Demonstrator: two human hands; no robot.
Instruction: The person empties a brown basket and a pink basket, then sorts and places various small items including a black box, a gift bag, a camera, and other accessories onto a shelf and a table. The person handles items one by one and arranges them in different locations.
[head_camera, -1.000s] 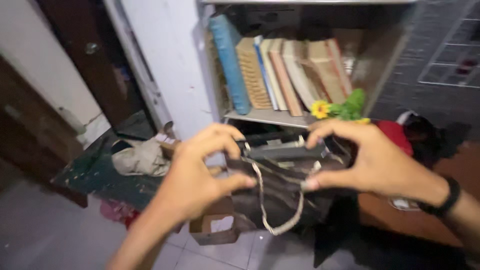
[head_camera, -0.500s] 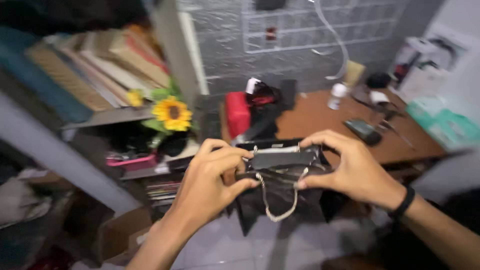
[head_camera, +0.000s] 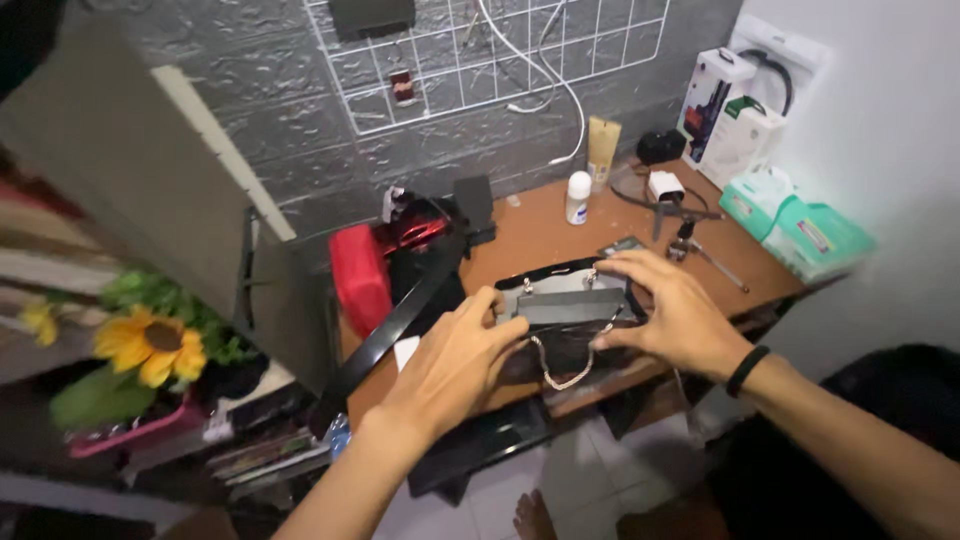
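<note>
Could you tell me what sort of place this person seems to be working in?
Most likely a small home room or bedroom study corner. A brown wooden desk stands against a grey brick-patterned wall with a white wire grid panel, gadget boxes sit in the corner, and a sunflower decorates a shelf.

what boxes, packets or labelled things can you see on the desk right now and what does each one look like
White product boxes: two upright against the right wall at the desk's back corner, white with dark pictures.
Teal packs: two soft packets at the desk's right edge, pale green with small labels.
Tan pouch: slim, upright against the grey wall.
White bottle: small, beside the pouch.
Dark gift bag: cord handles, held by left hand and right hand.
</note>
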